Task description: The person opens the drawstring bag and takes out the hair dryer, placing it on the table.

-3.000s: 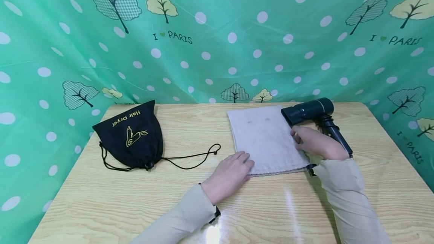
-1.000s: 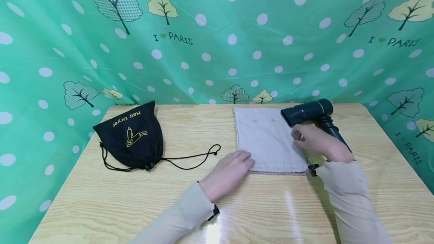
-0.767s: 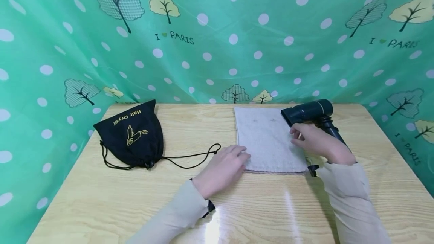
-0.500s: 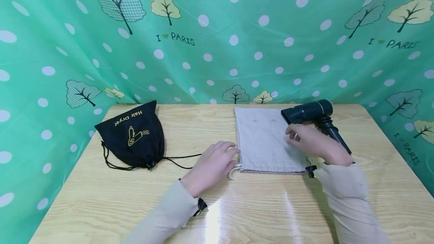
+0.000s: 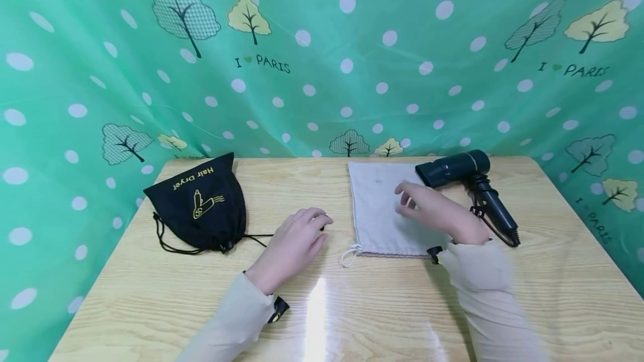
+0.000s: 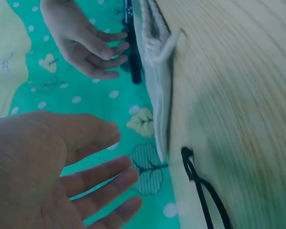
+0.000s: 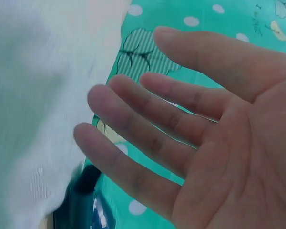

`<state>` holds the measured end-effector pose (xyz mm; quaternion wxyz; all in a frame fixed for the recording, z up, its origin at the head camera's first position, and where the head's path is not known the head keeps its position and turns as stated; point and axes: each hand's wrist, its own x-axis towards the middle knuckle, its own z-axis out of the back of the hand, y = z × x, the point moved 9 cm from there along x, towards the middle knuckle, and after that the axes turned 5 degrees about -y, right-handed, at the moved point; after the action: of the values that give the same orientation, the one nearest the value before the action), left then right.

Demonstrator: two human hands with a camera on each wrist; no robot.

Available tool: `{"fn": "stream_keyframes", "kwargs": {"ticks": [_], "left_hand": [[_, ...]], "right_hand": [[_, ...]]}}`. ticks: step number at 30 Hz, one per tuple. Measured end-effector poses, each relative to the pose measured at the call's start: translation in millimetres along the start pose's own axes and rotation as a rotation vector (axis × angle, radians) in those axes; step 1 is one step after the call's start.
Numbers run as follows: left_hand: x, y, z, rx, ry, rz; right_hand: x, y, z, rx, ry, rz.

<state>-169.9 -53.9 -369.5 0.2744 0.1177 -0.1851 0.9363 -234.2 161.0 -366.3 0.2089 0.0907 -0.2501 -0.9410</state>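
A flat light-grey drawstring bag (image 5: 374, 211) lies on the table, its white cord loop (image 5: 348, 256) at the near left corner. Over the bag my right hand (image 5: 435, 212) hovers with fingers relaxed, holding nothing; the right wrist view shows its palm (image 7: 229, 157) bare. My left hand (image 5: 289, 247) is left of the bag, above the black bag's cord, fingers loose and holding nothing. A dark hair dryer (image 5: 455, 168) rests at the back right, its nozzle over or against the bag's edge and its cable (image 5: 483, 214) wound about the handle.
At the left lies a black drawstring pouch (image 5: 201, 211) printed "Hair Dryer", its black cord (image 6: 200, 183) stretching toward my left hand. A green patterned curtain (image 5: 322, 60) hangs behind and beside the wooden table (image 5: 151, 317).
The grey bag shifted slightly right and was straightened. My left hand then let go and drew away leftward, uncovering the cord loop. My right hand moved left, off the bag's right edge.
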Motion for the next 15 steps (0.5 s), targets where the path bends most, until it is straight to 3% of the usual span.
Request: {"fn": "stream_keyframes", "kwargs": {"ticks": [7, 15], "left_hand": [[-9.2, 17.7, 5.9, 0.001, -0.039, 0.029], [-16.0, 32.4, 13.8, 0.0, -0.034, 0.078]], "right_hand": [[11.4, 20.7, -13.3, 0.017, 0.003, 0.037], [27.4, 45.4, -33.0, 0.006, 0.039, 0.053]]}}
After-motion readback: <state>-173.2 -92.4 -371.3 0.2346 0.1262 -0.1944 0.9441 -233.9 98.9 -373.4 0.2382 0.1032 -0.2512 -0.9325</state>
